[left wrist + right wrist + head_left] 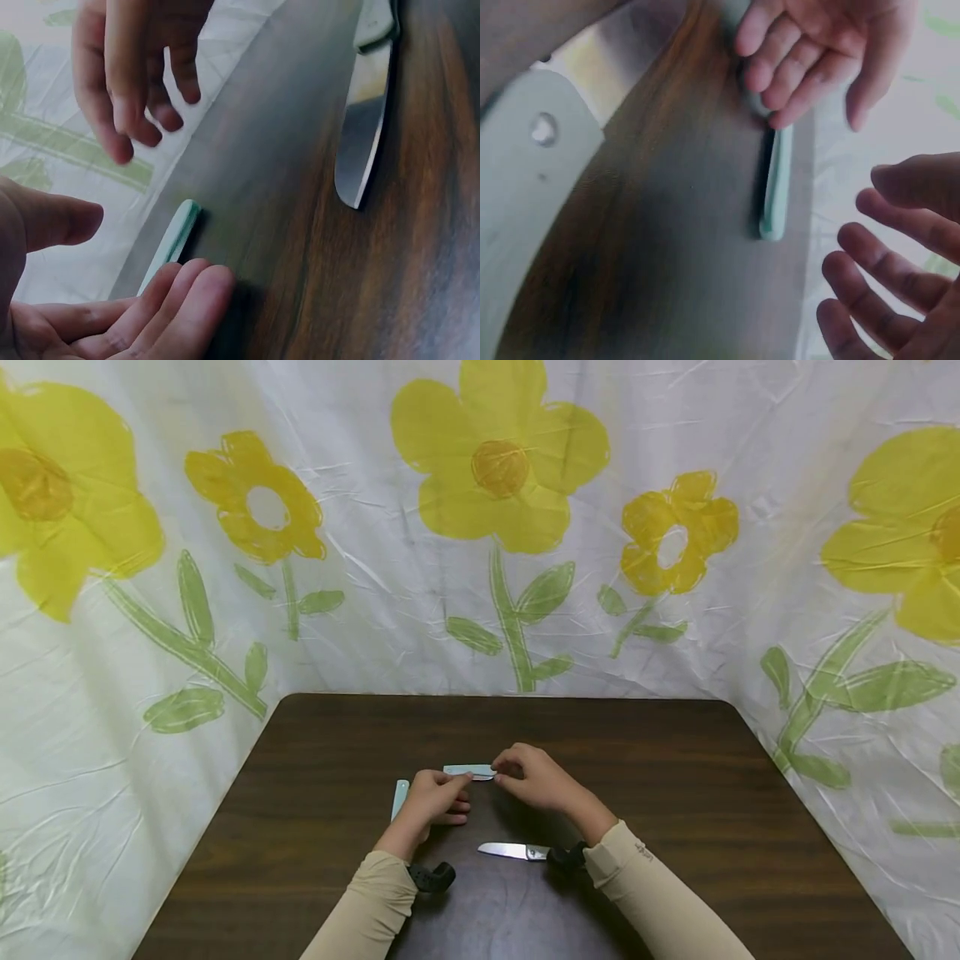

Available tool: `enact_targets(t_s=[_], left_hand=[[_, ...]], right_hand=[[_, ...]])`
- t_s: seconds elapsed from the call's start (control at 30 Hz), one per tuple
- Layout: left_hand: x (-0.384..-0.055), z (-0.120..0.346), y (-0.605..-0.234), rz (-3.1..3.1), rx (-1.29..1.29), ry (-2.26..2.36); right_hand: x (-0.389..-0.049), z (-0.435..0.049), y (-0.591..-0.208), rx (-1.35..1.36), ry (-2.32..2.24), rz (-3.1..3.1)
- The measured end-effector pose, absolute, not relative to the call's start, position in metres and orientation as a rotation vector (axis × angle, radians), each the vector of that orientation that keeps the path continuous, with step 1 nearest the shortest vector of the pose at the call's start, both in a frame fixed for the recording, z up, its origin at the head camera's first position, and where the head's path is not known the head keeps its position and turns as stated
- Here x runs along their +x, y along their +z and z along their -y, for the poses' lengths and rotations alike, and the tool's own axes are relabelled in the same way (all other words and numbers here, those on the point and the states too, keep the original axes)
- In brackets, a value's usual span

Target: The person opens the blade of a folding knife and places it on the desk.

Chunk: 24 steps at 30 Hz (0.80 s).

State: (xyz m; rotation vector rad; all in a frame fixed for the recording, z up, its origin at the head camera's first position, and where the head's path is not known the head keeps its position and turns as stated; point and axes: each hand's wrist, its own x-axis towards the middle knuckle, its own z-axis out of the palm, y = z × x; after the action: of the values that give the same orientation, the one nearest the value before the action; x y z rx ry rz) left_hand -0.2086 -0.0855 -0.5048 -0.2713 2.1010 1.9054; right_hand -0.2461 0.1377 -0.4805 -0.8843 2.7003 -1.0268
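A folded pocket knife with a pale mint handle [457, 769] lies on the table between both hands. My left hand [437, 797] is at its near side, the fingertips overlapping one end in the left wrist view. Beyond the other end, my right hand [536, 778] hovers with spread, loosely bent fingers, apart from the knife in the right wrist view. Nearer the body lies an opened pocket knife [510, 850], blade pointing left, its handle [536, 165] hidden in the head view by the right wrist's black camera mount. Left of the left hand shows another mint handle [400, 795], partly covered.
The dark wooden table [637, 752] has rounded far corners. Behind it and at both sides hangs a white cloth [360, 635] printed with yellow flowers. A black camera mount [432, 877] sits on the left wrist.
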Motion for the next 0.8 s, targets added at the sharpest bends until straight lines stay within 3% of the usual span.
enact_targets(t_s=[0.47,0.8], left_hand=[[-0.205,0.083,-0.506,-1.932,-0.312,2.072],[-0.205,0.082,-0.505,-1.904,-0.314,2.116]], right_hand=[[-0.275,-0.094,-0.503,-0.928,-0.776,-2.759],[-0.278,-0.078,-0.502,-0.752,-0.609,-2.814]])
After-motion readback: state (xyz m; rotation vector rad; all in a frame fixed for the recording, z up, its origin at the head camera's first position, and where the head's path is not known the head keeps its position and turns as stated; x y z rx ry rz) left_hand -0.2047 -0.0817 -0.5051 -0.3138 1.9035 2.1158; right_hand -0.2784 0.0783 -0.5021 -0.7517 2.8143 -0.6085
